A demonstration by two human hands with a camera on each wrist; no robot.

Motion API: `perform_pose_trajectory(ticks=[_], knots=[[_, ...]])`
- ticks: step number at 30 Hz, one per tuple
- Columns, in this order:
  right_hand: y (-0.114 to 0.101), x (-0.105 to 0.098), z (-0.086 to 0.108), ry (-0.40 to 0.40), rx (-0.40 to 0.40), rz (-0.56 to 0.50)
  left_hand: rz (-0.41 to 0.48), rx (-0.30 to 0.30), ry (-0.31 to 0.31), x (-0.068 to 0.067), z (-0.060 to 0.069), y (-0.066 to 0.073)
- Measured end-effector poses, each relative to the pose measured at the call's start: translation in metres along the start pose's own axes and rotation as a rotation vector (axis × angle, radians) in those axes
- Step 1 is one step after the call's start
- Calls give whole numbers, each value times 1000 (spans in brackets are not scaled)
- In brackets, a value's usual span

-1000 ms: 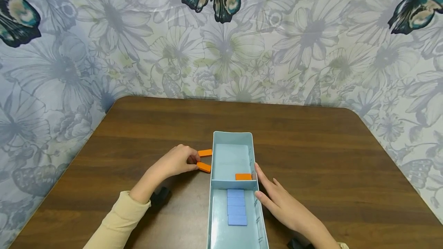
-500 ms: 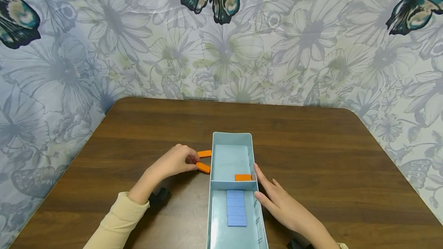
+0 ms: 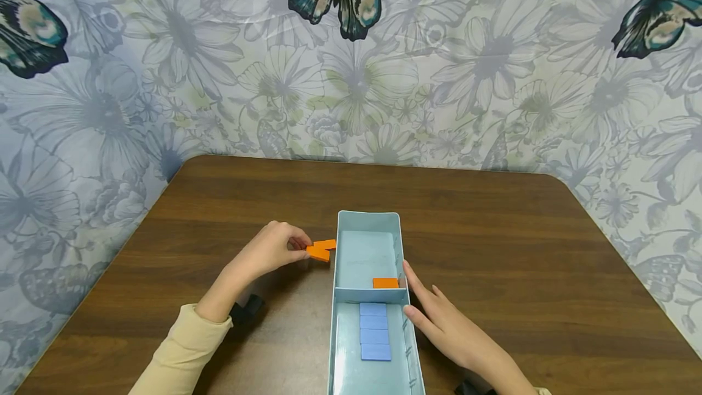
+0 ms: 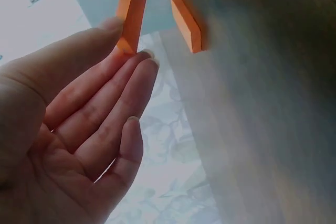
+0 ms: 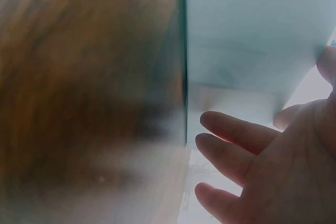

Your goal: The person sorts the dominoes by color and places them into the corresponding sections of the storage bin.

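Between thumb and fingertips, my left hand (image 3: 274,247) pinches an orange block (image 4: 132,14), held just left of a pale blue two-part tray (image 3: 364,255). A second orange block (image 4: 187,23) lies on the table beside the tray's left wall. In the tray's far compartment, a third orange block (image 3: 386,283) sits against the divider. Several blue blocks (image 3: 375,335) form a column in the near compartment. My right hand (image 3: 446,328) rests its fingertips against the tray's right wall, fingers loosely straight; the right wrist view shows those fingers (image 5: 231,153) beside the wall.
A brown wooden table (image 3: 521,249) lies under everything, its far edge against a flower-patterned wall covering (image 3: 351,90) with butterflies. Dark straps (image 3: 249,309) sit at the wrists.
My left hand has lifted the orange block slightly and drawn it up and to the left, away from the tray wall. The right hand stays in place.
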State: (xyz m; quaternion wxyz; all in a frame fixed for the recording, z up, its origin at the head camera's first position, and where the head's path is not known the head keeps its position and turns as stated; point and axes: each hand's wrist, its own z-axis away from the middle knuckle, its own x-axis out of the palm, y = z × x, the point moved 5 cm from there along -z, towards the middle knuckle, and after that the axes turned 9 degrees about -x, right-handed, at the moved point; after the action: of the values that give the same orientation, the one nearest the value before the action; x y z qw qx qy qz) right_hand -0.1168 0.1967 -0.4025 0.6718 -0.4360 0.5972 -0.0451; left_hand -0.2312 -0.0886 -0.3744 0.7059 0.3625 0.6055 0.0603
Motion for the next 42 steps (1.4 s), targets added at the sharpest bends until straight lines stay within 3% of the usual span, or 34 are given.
perform_pose_trajectory(ticks=[9,20,25,30,42], knots=[[-1,-3,-1,3,2,2,-9,-8,92,-16,2,5],[-1,-6,-4,7,-4,8,32,-6,188,-34,8,23],[0,-7,-4,-5,24,2,18,49,250,-38,9,33],[-1,-6,-2,-20,45,-20,52,86,287,-36,11,45],[-1,0,1,-27,67,-37,106,156,227,-11,0,72]])
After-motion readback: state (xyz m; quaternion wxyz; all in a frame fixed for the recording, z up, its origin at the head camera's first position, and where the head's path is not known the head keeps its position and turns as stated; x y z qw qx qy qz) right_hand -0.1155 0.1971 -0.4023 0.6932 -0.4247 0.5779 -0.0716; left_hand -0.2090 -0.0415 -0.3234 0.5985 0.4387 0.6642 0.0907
